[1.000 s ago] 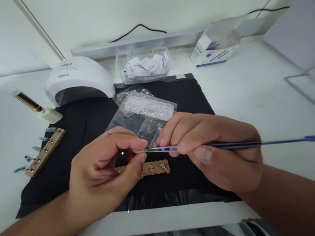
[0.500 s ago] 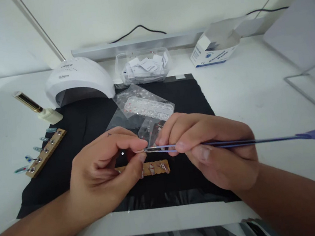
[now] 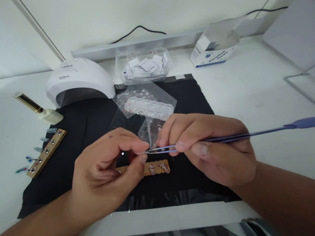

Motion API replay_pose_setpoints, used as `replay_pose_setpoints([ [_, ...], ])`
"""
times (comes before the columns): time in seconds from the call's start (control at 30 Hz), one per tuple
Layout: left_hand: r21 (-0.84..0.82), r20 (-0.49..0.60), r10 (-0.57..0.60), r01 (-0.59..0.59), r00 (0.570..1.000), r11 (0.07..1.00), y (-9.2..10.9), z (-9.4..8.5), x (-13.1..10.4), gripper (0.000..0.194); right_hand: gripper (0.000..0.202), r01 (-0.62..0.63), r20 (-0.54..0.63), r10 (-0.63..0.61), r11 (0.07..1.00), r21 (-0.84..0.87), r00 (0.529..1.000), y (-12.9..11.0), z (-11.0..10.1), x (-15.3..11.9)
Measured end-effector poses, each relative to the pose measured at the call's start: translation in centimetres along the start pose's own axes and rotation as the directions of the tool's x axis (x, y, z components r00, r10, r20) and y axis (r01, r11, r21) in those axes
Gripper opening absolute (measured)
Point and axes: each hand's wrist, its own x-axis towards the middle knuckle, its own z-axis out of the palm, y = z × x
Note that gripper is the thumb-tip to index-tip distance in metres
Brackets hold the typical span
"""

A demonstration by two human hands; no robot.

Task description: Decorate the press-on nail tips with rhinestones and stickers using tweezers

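Note:
My right hand (image 3: pixel 211 145) grips long blue-purple tweezers (image 3: pixel 265 132) with a flat paddle-shaped rear end. Their narrow tips point left and meet the fingertips of my left hand (image 3: pixel 108 164). Thumb and forefinger of that hand are pinched together on something too small and covered to make out. Beneath the hands, a wooden strip holder (image 3: pixel 166 166) carries small decorated nail tips on metal clips; my left hand hides part of it. Just beyond my fingers lie clear plastic bags (image 3: pixel 147 131) and a clear oblong case of tiny gems (image 3: pixel 148 107).
A black mat (image 3: pixel 79 125) covers the middle of the white table. At its left lies a second strip holder (image 3: pixel 46 153) with nail tips, near a polish bottle (image 3: pixel 50 115). Behind stand a white nail lamp (image 3: pixel 81 76), a clear tub (image 3: pixel 146 78) of packets and an open alcohol-pad box (image 3: pixel 213 53).
The tweezers' rear end has swung up and slid left as my right hand shifted slightly. My left hand keeps its pinch, having moved a little to the right.

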Motion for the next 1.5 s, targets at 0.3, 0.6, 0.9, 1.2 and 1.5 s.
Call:
replay_pose_setpoints([
  [0.3, -0.007, 0.027, 0.002, -0.002, 1.0, 1.0, 0.04, -0.24, -0.12, 0.02, 0.02, -0.015, 0.009, 0.015, 1.0, 0.021, 1.0, 0.05, -0.05, 0.12],
  [0.6, 0.04, 0.02, 0.021, -0.021, 1.0, 0.999, 0.19, -0.24, 0.04, 0.02, 0.019, -0.021, -0.014, 0.021, 1.0, 0.001, 1.0, -0.09, 0.06, -0.08],
  [0.9, 0.048, 0.033, 0.037, -0.038, 0.999, 0.998, 0.32, -0.37, 0.14, 0.019, 0.018, -0.018, -0.008, 0.018, 1.0, 0.013, 1.0, -0.04, 0.03, -0.12],
  [1.2, 0.023, 0.044, 0.024, -0.025, 0.999, 0.999, 0.31, -0.36, 0.22, 0.021, 0.018, -0.02, -0.026, 0.021, 0.999, 0.033, 0.999, 0.17, 0.12, -0.2],
  [1.5, 0.003, 0.044, 0.026, -0.026, 0.999, 1.0, -0.04, -0.39, -0.09, 0.023, 0.018, -0.02, 0.001, 0.02, 0.999, 0.034, 1.0, 0.61, 0.03, -0.09],
])
